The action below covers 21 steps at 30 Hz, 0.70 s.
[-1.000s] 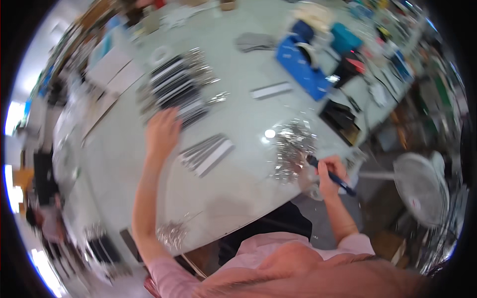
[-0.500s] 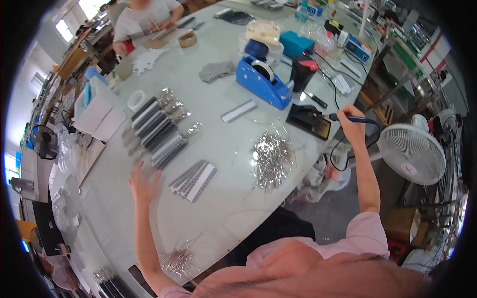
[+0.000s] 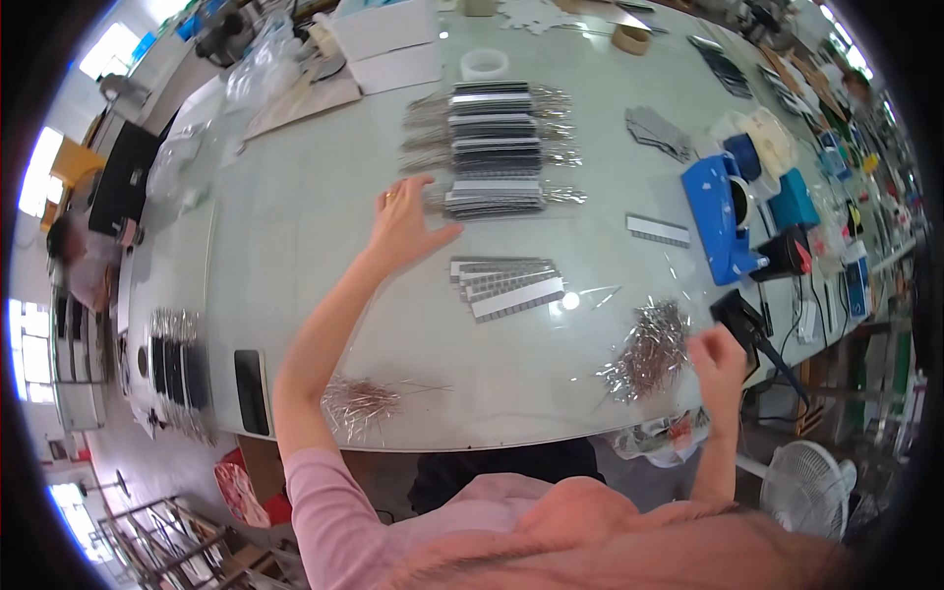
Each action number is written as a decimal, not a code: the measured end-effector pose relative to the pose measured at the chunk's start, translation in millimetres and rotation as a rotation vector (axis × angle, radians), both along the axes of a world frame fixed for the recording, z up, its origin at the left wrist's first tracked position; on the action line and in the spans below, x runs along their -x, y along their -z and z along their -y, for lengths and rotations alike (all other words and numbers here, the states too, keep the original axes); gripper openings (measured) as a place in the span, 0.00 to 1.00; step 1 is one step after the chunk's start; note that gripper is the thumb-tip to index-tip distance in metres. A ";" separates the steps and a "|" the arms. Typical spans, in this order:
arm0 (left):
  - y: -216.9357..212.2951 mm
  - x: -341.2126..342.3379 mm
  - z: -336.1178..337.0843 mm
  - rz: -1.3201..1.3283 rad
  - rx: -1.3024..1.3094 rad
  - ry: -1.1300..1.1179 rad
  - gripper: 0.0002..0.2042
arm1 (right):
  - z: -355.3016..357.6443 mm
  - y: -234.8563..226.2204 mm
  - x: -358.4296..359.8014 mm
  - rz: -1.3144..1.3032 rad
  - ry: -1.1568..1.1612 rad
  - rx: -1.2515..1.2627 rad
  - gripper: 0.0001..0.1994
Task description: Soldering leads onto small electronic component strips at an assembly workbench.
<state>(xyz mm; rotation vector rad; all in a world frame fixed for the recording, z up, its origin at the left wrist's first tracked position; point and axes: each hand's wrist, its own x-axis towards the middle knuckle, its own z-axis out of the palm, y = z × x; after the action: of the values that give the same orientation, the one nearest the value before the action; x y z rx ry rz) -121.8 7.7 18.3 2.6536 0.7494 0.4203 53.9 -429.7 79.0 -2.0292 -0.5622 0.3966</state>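
Observation:
My left hand (image 3: 401, 228) is open, thumb and fingers spread, at the left end of the nearest bundle of strips (image 3: 494, 199); whether the fingertips touch it I cannot tell. Behind lie more stacked dark and white strips (image 3: 495, 155) with thin metal leads sticking out at both ends. A fanned group of loose strips (image 3: 516, 298) lies nearer me. My right hand (image 3: 720, 360) is closed, its fingers curled, between a pile of silvery wire leads (image 3: 649, 352) and a black soldering iron stand (image 3: 736, 313). The soldering iron (image 3: 771, 352) sits at the stand, beyond my fingers. What those fingers hold, if anything, is hidden.
A blue tape dispenser (image 3: 713, 211) and a single strip (image 3: 657, 230) lie right. A smaller wire pile (image 3: 362, 401) and a phone (image 3: 252, 391) are near the front left. White boxes (image 3: 393, 67) stand at the back; a fan (image 3: 806, 482) is beside the table.
The view has swung left. My right hand has let go of the soldering iron and moved off its handle. My left hand has reached closer to the nearest bundle of strips.

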 end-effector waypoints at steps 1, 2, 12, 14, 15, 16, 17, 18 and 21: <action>-0.7 11.6 -1.9 -0.010 0.013 -0.001 0.39 | -44.5 2.0 3.9 0.102 -0.149 -0.008 0.09; 2.3 14.3 -1.6 -0.008 0.020 -0.021 0.39 | -82.2 -1.7 3.8 0.223 -0.274 -0.006 0.10; 0.2 -12.4 4.3 0.034 0.066 0.079 0.38 | -255.2 57.9 -51.1 0.654 -0.608 0.077 0.33; 0.5 -14.4 3.2 0.023 0.090 0.086 0.37 | -259.5 63.2 -52.3 0.633 -0.592 0.128 0.36; 2.1 -14.9 2.4 0.045 0.087 0.084 0.37 | -260.9 64.0 -53.2 0.637 -0.592 0.132 0.36; 3.5 -14.5 0.7 0.068 0.085 0.081 0.37 | -262.8 64.7 -53.3 0.642 -0.592 0.136 0.36; 3.0 -16.8 0.3 0.067 0.089 0.084 0.37 | -263.5 62.8 -54.3 0.639 -0.591 0.140 0.36; 1.6 -18.8 0.1 0.070 0.119 0.077 0.36 | -264.9 60.7 -54.3 0.650 -0.582 0.134 0.36; 2.4 -22.6 -0.5 0.081 0.147 0.081 0.36 | -268.5 62.3 -57.1 0.672 -0.566 0.114 0.36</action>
<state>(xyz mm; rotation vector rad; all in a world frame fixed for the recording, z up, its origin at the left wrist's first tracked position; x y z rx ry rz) -99.2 8.2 15.9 2.5042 0.6217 0.4305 111.0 -161.1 16.7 -2.0704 -1.5719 0.0550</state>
